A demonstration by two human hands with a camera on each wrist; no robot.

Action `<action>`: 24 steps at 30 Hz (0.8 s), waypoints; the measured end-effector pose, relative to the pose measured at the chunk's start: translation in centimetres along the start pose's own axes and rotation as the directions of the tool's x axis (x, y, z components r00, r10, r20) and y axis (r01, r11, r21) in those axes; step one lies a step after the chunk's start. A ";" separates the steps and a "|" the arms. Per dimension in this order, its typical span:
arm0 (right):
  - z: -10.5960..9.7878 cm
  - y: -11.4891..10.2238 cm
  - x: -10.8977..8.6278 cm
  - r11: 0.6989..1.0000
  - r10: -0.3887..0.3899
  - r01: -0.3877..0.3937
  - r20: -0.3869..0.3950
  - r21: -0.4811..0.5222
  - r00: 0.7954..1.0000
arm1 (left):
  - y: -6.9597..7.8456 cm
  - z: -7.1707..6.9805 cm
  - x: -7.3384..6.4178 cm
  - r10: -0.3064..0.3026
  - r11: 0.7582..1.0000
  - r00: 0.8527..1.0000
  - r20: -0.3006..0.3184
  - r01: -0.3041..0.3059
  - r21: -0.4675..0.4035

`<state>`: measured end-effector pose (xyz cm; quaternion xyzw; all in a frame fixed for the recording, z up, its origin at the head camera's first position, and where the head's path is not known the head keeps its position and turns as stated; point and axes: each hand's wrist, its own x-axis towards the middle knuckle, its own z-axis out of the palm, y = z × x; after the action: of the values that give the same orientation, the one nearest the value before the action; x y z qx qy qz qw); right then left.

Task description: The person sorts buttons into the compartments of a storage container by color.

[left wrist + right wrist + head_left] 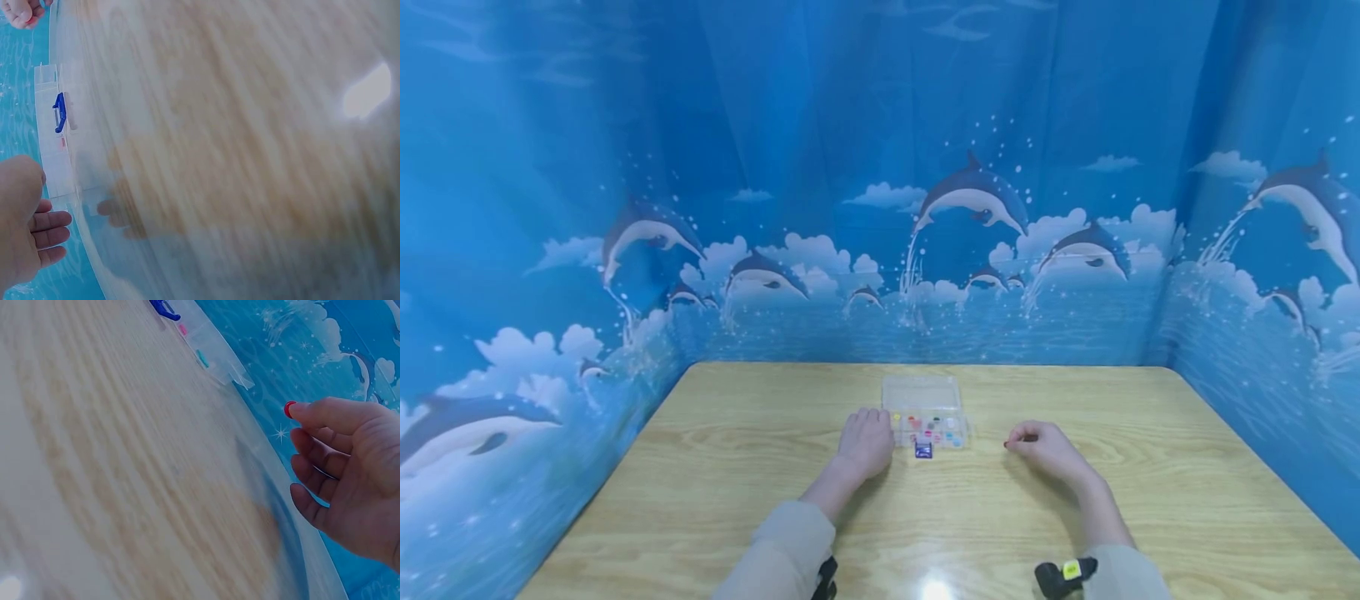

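Observation:
A clear plastic compartment box [956, 423] stands on the table with its lid [920, 392] tipped back. Small colourful pieces lie in its compartments. My left hand [867, 442] is at the box's left end, its fingers loosely extended in the left wrist view; whether it grips the box cannot be told. To the right of the box, my right hand [1051, 452] pinches a small round red piece [290, 409] between thumb and index finger, above the table. The other fingers of that hand are loosely bent. A blue clasp [60, 112] shows on the box's front.
The wood-grain table [700, 500] reaches to a blue dolphin-print curtain [820, 167] at the back and both sides. Light glares off the tabletop near its front. A dark wrist strap [1063, 577] is on my right sleeve.

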<state>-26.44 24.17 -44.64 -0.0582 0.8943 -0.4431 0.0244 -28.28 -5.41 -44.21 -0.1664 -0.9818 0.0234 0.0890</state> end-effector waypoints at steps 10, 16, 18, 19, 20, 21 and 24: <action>0.7 -1.4 0.7 1.000 -0.019 0.019 -0.009 0.014 1.000 | -0.1 0.2 0.0 0.008 1.000 1.000 -0.014 -0.008 0.015; 1.3 -1.9 1.4 0.999 -0.012 0.013 -0.018 0.041 1.000 | -0.1 0.1 0.0 0.007 1.000 1.000 -0.004 -0.007 0.013; 1.5 -2.1 1.6 0.999 -0.004 0.006 -0.023 0.054 1.000 | -0.1 0.1 0.0 0.007 1.000 1.000 -0.004 -0.006 0.014; 1.6 -2.1 1.7 0.998 -0.007 0.008 -0.025 0.057 1.000 | -0.1 0.0 0.0 0.007 1.000 1.000 -0.005 -0.007 0.015; 1.7 -2.2 1.8 0.998 -0.002 0.004 -0.028 0.058 1.000 | -0.1 0.0 0.0 0.007 1.000 1.000 -0.005 -0.007 0.016; 1.8 -2.3 1.9 0.998 0.000 0.002 -0.030 0.064 1.000 | -0.1 0.0 0.0 0.008 1.000 1.000 -0.008 -0.008 0.016; 2.0 -2.7 2.1 0.996 -0.002 0.005 -0.038 0.084 0.999 | -0.1 0.1 0.0 0.010 1.000 1.000 -0.013 -0.010 0.016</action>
<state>-28.09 20.71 -43.71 -0.0504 0.8750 -0.4813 0.0091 -28.30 -5.47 -44.26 -0.1707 -0.9801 0.0307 0.0965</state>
